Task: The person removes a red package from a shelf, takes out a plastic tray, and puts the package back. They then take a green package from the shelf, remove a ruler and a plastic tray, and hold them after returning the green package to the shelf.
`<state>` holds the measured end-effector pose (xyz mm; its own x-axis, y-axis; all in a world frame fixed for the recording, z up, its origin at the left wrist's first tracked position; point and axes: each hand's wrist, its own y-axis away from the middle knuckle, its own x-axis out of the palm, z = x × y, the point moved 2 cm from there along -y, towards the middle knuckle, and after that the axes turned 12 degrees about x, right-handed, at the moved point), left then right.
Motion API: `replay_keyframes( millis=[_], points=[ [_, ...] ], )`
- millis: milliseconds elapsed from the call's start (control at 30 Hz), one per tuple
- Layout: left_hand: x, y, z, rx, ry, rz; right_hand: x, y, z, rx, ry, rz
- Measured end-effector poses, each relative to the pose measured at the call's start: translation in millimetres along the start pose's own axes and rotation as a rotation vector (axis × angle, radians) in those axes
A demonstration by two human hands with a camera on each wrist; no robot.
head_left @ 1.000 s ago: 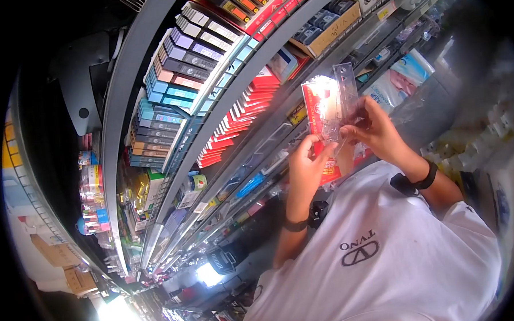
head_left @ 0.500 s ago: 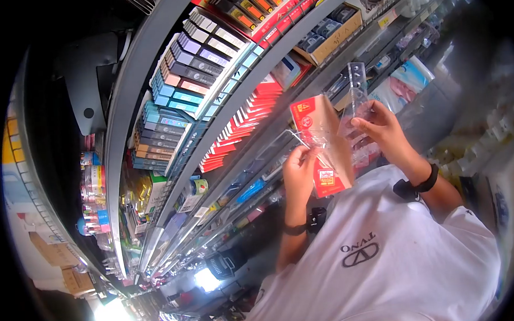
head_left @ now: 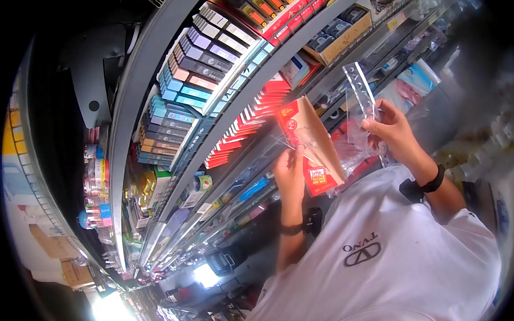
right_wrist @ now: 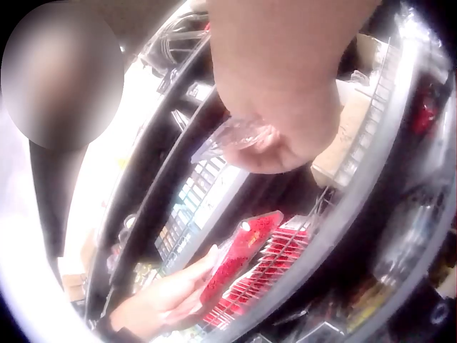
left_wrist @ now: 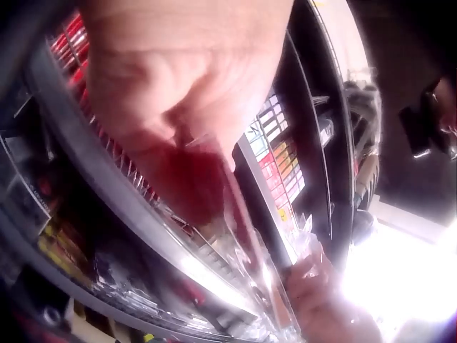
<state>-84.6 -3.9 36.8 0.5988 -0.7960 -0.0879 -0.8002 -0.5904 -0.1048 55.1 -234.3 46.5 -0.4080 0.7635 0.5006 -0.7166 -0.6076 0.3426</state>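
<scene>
Pinched the red packet [head_left: 320, 139] by its edge between thumb and curled fingers of the left hand [head_left: 289, 171]; gripped clear plastic [head_left: 357, 96] likewise in the right hand [head_left: 392, 127], near the packet; saw red packs [head_left: 239, 128] lined up beyond it.

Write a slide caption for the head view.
Left hand holds an oblong red-and-tan packet, right hand pinches long clear plastic packaging, before grey shelves.

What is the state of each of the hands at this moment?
Left hand: closed, holding a red-and-brown card.
Right hand: closed, holding a clear plastic strip.
</scene>
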Motion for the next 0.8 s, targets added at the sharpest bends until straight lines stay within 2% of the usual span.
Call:
replay_keyframes(
  millis=[100,167,267,300,400,600,700,800],
  points=[
    [11,3,-9,-0.067,0.036,0.030,5,-4,-5,-0.023,0.057,0.057],
    [14,3,-10,-0.068,-0.061,0.133,9,-6,-7,-0.012,0.143,0.102],
    [22,5,-12,-0.030,-0.135,0.223,16,-1,-9,-0.102,0.395,0.054],
    [27,7,-19,-0.018,-0.129,0.237,18,-1,-12,-0.223,0.555,-0.029],
    [33,8,-16,-0.023,-0.117,0.264,22,2,-12,-0.314,0.803,-0.160],
    [33,7,-9,-0.011,-0.095,0.272,22,3,-9,-0.071,0.582,-0.095],
    [35,7,-10,-0.015,-0.054,0.265,19,-1,-21,-0.279,0.728,-0.179],
    [39,9,-7,0.001,-0.035,0.266,22,-1,-22,-0.262,0.849,-0.222]
  ],
)
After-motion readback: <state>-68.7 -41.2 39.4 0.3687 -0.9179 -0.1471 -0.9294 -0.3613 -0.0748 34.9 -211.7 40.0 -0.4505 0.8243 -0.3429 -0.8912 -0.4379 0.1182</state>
